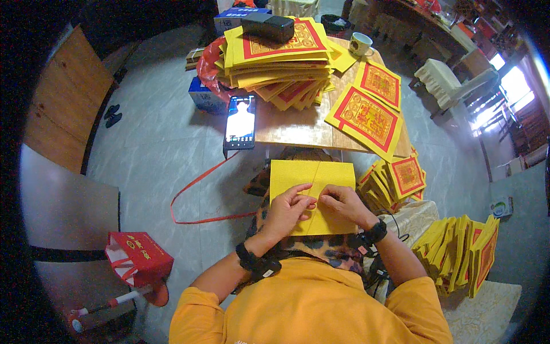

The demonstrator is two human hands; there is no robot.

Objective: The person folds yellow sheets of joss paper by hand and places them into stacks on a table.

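A yellow sheet of paper (338,221) lies across my lap, with a slanting seam down its middle where two parts meet. On its left part rests my left hand (290,207), fingers apart and fingertips near the seam. My right hand (342,203) is closed at the right side of the seam, its thumb and fingers bent together against the paper; the fingertips are partly hidden. Both wrists wear black bands. Ahead on the wooden table (295,129) stands a tall stack of yellow papers with red printed squares (286,66).
A lit phone (240,123) stands at the table's near left edge. A black box (268,27) tops the stack, and a cup (360,43) stands right of it. Folded yellow papers (455,252) stand in a row at my right. A red bag (139,258) is at the left.
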